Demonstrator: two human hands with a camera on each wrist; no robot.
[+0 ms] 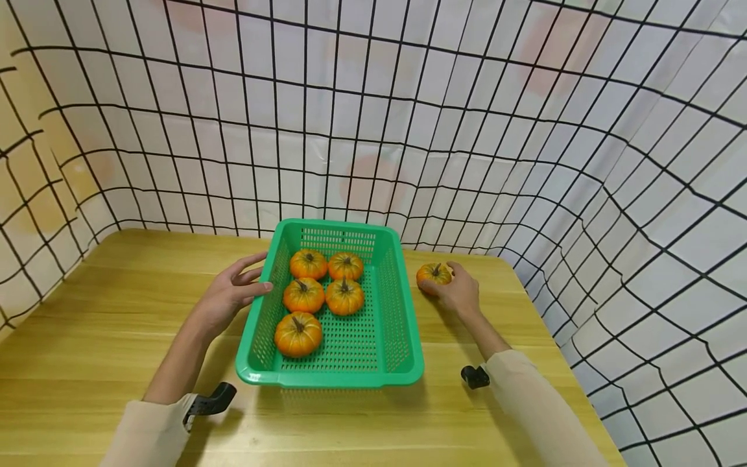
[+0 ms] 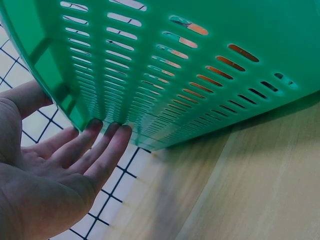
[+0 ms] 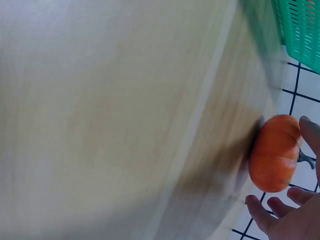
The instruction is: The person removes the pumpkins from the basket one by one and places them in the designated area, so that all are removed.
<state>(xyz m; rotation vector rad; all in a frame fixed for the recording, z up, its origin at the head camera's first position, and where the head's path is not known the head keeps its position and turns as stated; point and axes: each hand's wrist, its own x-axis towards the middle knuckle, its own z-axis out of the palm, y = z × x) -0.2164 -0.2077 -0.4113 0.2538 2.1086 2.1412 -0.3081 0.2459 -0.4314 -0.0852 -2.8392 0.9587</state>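
A green perforated basket (image 1: 399, 311) stands mid-table with several small orange pumpkins (image 1: 298, 335) in it. At its left side is my left hand (image 1: 224, 292), thumb on the rim and fingers extended along the outer wall. In the left wrist view the fingertips (image 2: 125, 132) lie right at the wall. Another pumpkin (image 1: 430, 274) is on the table right of the basket. My right hand (image 1: 462, 292) spreads around this pumpkin, thumb close against it. The right wrist view shows a gap between the lower fingertips (image 3: 252, 202) and the pumpkin (image 3: 276, 152).
A wooden table (image 1: 327, 428) carries everything. Black wire grid panels (image 1: 350, 143) enclose its back and sides, with pale patterned sheeting behind. The lone pumpkin sits near the table's back right corner. A black wrist mount (image 1: 213, 401) juts from the left sleeve.
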